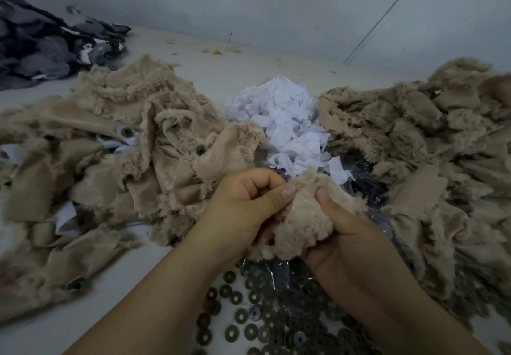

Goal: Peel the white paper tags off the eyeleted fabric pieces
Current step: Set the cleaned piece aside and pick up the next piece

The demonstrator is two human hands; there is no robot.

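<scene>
From the head camera I see both hands working one frayed tan fabric piece (300,216) just above the bench (154,260). My left hand (243,205) has its grip clenched on the piece's left edge, thumb pressed against the cloth. My right hand (348,233) grasps the same piece from the right, thumb on top and fingers hidden under the fleece. I cannot tell whether a tag is on this piece.

Just beyond the hands lies a heap of peeled white paper tags (287,122). A pile of tan fabric pieces (116,144) spreads on the left, some showing eyelets and white tags; another tan pile (431,144) lies on the right. Loose dark metal eyelet washers (265,313) scatter below the hands. Dark grey fabric scraps (41,50) sit far left.
</scene>
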